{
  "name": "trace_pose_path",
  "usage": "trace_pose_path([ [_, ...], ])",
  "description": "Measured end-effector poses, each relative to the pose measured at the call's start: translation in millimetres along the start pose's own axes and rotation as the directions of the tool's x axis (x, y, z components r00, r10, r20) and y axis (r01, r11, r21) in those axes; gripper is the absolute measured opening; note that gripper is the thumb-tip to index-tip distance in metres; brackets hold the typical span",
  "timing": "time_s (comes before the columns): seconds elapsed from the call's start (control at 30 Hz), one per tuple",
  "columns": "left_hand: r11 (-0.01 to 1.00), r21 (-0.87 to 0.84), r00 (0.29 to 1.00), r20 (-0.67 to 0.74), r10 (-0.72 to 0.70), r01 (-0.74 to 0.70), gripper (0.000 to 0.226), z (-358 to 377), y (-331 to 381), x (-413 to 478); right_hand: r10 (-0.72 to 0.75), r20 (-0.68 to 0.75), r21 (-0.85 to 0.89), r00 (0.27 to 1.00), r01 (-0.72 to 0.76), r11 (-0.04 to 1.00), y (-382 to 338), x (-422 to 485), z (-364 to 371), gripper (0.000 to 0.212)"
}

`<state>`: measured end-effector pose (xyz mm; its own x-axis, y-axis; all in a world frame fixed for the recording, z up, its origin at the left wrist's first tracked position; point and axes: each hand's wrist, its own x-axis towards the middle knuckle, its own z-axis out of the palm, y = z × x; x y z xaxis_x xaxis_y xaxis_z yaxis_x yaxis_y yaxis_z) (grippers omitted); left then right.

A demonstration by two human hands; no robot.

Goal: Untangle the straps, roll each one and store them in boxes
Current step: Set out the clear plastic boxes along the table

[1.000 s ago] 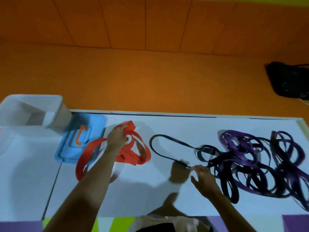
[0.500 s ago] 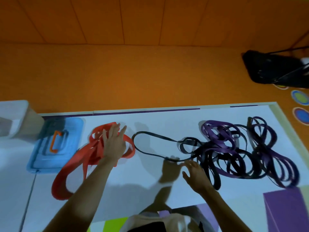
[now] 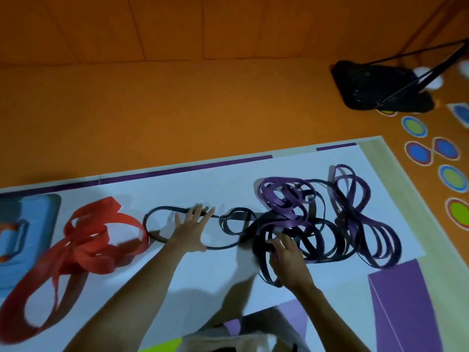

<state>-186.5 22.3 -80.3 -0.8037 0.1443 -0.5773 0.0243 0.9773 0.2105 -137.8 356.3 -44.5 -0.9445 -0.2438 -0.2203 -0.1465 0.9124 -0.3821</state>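
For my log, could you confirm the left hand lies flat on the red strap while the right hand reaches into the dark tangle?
Not quite: the head view shows the left hand flat on the black strap, not the red strap. The rest stands.

Nothing can be read in the picture: no text, label, brand or number. The round coloured marks [image 3: 413, 127] on the floor, at the right edge of the frame, are only plain shapes, without letters or digits.
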Motion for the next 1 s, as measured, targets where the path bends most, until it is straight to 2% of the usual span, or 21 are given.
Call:
trace_pose_path([
  [0.17, 0.994, 0.095, 0.997, -0.060, -0.053, 0.058, 0.116, 3, 25, 17, 0.119, -0.070, 0.138, 0.990, -0.108, 0.984, 59, 24, -28, 0.050],
  [0.23, 0.985, 0.157, 0.995, -0.080, -0.061, 0.073, 0.098, 3, 32, 16, 0.177, -0.083, 0.212, 0.981, -0.156, 0.965, 82, 42, -35, 0.050],
  [0.3, 0.981, 0.161, 0.987, -0.135, -0.085, 0.107, 0.081, 6, 41, 13, 0.214, -0.023, 0.273, 0.976, -0.200, 0.941, 99, 61, -38, 0.049],
  [0.37, 0.993, -0.005, 0.958, -0.264, -0.114, 0.117, 0.075, 11, 57, 10, 0.217, 0.067, 0.320, 0.974, -0.227, 0.920, 109, 76, -41, 0.044],
  [0.43, 0.961, -0.274, 0.936, -0.331, -0.120, 0.026, 0.066, 12, 84, 9, 0.206, 0.123, 0.359, 0.971, -0.237, 0.903, 105, 85, -52, 0.038],
  [0.5, 0.843, -0.536, 0.967, -0.233, -0.106, -0.036, 0.065, 6, 119, 10, 0.158, 0.140, 0.416, 0.977, -0.203, 0.886, 95, 87, -59, 0.037],
  [0.53, 0.795, -0.607, 0.983, -0.155, -0.103, -0.013, 0.071, 4, 137, 12, 0.095, 0.151, 0.452, 0.984, -0.154, 0.878, 86, 85, -62, 0.041],
  [0.57, 0.803, -0.595, 0.988, -0.105, -0.115, 0.030, 0.077, 4, 153, 15, 0.004, 0.169, 0.491, 0.986, -0.088, 0.867, 78, 82, -61, 0.045],
  [0.67, 0.926, -0.360, 0.980, -0.107, -0.165, 0.117, 0.079, 9, 183, 29, -0.247, 0.211, 0.562, 0.946, 0.089, 0.822, 52, 74, -59, 0.055],
  [0.73, 0.949, -0.286, 0.978, -0.123, -0.170, 0.129, 0.076, 16, 185, 34, -0.290, 0.203, 0.609, 0.935, 0.111, 0.785, 41, 72, -65, 0.058],
  [0.77, 0.941, -0.317, 0.971, -0.162, -0.175, 0.117, 0.068, 17, 183, 33, -0.286, 0.191, 0.638, 0.939, 0.102, 0.763, 42, 72, -67, 0.059],
  [0.8, 0.900, -0.421, 0.954, -0.210, -0.215, 0.110, 0.059, 18, 181, 32, -0.271, 0.185, 0.654, 0.945, 0.088, 0.751, 45, 71, -72, 0.061],
  [0.83, 0.804, -0.587, 0.929, -0.233, -0.287, 0.101, 0.050, 11, 181, 24, -0.247, 0.167, 0.664, 0.955, 0.076, 0.744, 53, 70, -73, 0.062],
  [0.87, 0.631, -0.772, 0.908, -0.205, -0.366, 0.080, 0.044, 1, 181, 16, -0.196, 0.142, 0.653, 0.970, 0.057, 0.755, 63, 70, -74, 0.063],
  [0.9, 0.406, -0.911, 0.908, -0.112, -0.404, 0.068, 0.046, -12, 185, 6, -0.113, 0.083, 0.621, 0.990, 0.037, 0.783, 76, 69, -72, 0.063],
  [0.93, 0.192, -0.979, 0.922, -0.012, -0.387, 0.068, 0.053, -26, 189, -2, -0.007, 0.005, 0.539, 1.000, 0.003, 0.842, 88, 69, -69, 0.063],
  [0.97, 0.093, -0.992, 0.942, 0.044, -0.332, 0.080, 0.058, -36, 189, -7, 0.093, -0.066, 0.420, 0.993, -0.057, 0.906, 100, 67, -65, 0.063],
  [1.0, 0.063, -0.993, 0.959, 0.080, -0.273, 0.101, 0.060, -45, 190, -10, 0.216, -0.095, 0.318, 0.972, -0.176, 0.932, 112, 65, -60, 0.063],
])
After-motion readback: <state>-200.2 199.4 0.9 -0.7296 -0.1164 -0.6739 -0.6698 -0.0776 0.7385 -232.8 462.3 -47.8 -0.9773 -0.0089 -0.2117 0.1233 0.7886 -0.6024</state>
